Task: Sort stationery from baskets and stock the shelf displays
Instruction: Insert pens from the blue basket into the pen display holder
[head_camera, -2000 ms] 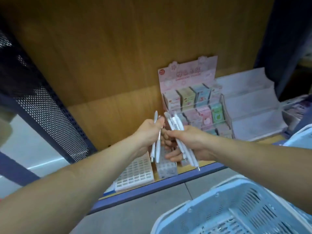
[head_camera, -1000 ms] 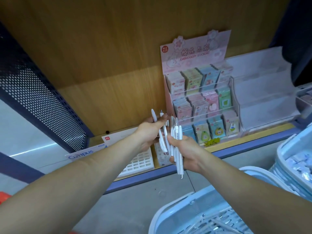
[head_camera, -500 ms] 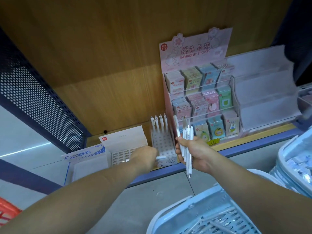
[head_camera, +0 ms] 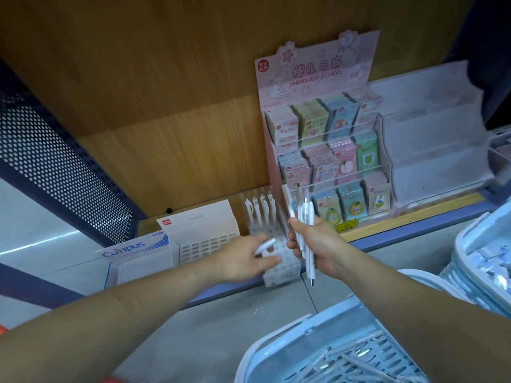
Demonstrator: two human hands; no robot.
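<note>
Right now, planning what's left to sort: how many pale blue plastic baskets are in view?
2. One pale blue plastic basket at bottom centre; a second basket at the right edge, partly cropped. Others may be hidden.

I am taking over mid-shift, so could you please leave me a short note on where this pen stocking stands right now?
Left hand pinches one white plastic pen over the white perforated pen stand on the shelf; blur hides the exact grip.
Right hand grips a bundle of white pens, tips down.
Done: a few upright pens fill the stand's back row.
Left: slot the held pens into free holes; more pens lie in the pale blue plastic basket below.
</note>
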